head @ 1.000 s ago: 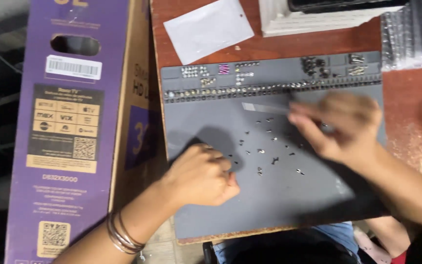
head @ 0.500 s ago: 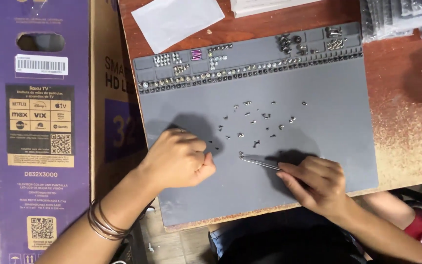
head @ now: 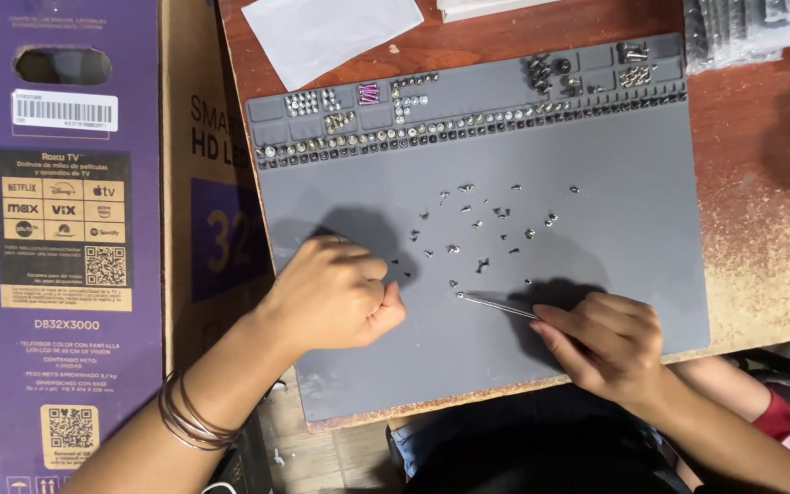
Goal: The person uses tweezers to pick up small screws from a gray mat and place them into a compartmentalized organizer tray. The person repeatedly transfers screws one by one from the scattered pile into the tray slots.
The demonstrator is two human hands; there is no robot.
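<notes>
A grey work mat (head: 614, 265) covers the wooden table, with several tiny screws (head: 482, 224) scattered over its middle. My right hand (head: 610, 343) grips thin metal tweezers (head: 496, 305) whose tip rests at one small screw (head: 459, 295) on the mat's lower middle. My left hand (head: 336, 297) rests as a closed fist on the mat's left part, just left of the tweezers' tip; I cannot see anything in it. Bangles circle my left wrist.
Small compartments along the mat's far edge (head: 468, 101) hold sorted screws. A white sheet (head: 331, 32) lies beyond it. A tall purple and brown cardboard box (head: 75, 247) stands left of the table. Clear bubble wrap (head: 752, 32) sits at the far right corner.
My right hand came back from the scattered screws to the mat's near edge and now holds tweezers. The tweezers' tip has settled on a screw. My left fist has barely moved.
</notes>
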